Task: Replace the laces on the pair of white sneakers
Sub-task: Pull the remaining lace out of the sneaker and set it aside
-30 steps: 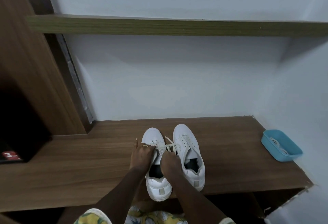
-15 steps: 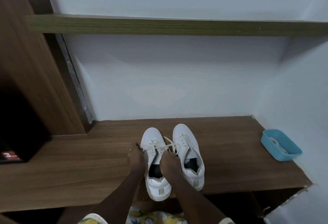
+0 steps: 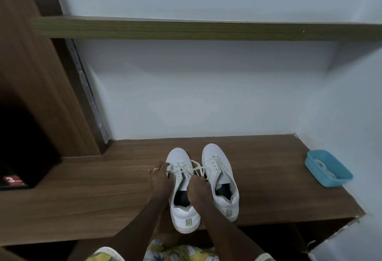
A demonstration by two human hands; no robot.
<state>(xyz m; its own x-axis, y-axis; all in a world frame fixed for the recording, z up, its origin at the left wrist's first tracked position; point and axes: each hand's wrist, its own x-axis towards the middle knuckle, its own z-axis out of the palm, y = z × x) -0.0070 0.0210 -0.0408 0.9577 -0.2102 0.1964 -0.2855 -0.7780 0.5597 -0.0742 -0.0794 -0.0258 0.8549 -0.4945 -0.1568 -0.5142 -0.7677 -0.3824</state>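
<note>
pinching the lace (image 3: 193, 170) — left hand (image 3: 159, 181), right hand (image 3: 198, 189); red label (image 3: 12, 180) reads "3"

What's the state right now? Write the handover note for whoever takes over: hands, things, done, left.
Left hand: pinches the cream lace at the left side of the left sneaker.
Right hand: grips the same lace on that shoe's right side.
Things: both sneakers stand side by side on the wooden bench, toes to the wall; the right sneaker is untouched. The blue tray at the bench's right end holds white laces.
Done: the cream lace lies loose across the left sneaker's eyelets.
Left: finish this shoe, then the right one. Whether either shoe's lace is new, I cannot tell.
</note>
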